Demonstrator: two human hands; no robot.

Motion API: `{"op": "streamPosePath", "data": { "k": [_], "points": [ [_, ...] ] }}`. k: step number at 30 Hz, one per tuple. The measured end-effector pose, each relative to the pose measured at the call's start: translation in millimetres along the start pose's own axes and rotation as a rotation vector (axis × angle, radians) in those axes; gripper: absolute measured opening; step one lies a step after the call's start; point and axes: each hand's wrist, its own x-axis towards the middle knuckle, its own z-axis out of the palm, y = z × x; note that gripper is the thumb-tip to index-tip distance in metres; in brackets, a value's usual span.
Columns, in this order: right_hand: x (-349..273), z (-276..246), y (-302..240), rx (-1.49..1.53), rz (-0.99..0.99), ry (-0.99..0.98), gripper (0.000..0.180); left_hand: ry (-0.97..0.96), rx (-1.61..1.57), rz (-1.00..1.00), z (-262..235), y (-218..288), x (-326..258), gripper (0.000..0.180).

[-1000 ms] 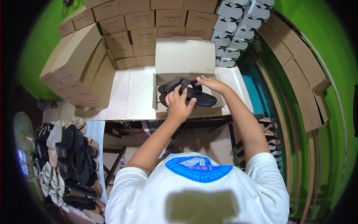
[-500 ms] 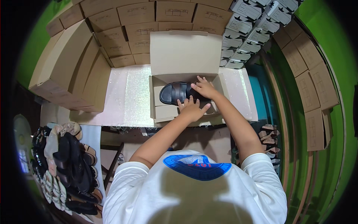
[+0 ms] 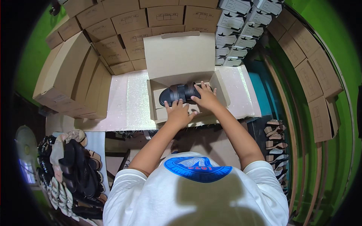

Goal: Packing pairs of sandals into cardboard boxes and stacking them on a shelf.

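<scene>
A dark brown and black strapped sandal [image 3: 173, 95] lies on its sole inside an open cardboard shoe box [image 3: 152, 107], toe pointing left. My right hand [image 3: 206, 99] rests over the heel end of the sandal with its fingers spread, the fingertips touching the rear strap. At the sandal's near side, my left hand [image 3: 178, 115] reaches over the front wall of the box. Its fingers are apart, and their tips meet the edge of the sole. The box lid [image 3: 180, 52] stands raised at the back. What lies under the right palm is hidden.
Brown cartons [image 3: 130, 22] are stacked behind the glittery white table [image 3: 128, 100], beside white star-marked boxes [image 3: 228, 35]. Larger cartons [image 3: 69, 81] stand at left. Many shoes lie on a side stand [image 3: 77, 165] at lower left; more sit on a rack [image 3: 276, 143] at right.
My right hand has drawn back, so more of the sandal's straps shows. The left hand stays spread by its near edge. The whole view has shifted slightly.
</scene>
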Motion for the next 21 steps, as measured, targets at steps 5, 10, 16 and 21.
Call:
{"op": "streamPosePath", "data": {
  "k": [5, 10, 16, 21],
  "points": [
    [-66, 6, -17, -0.052, -0.102, 0.147, 0.064, 0.206, 0.038, -0.07, -7, -8, -47, 0.06],
    [-130, 20, -40, -0.042, -0.154, 0.203, 0.062, 0.306, -0.026, -0.098, -6, -3, -106, 0.056],
    [-206, 41, -75, -0.152, -0.236, 0.282, 0.064, 0.327, -0.015, -0.108, 12, -4, -194, 0.058],
    [-255, 67, -111, -0.126, -0.284, 0.223, 0.065, 0.277, -0.04, -0.136, 30, -20, -265, 0.061]
  ]
}}
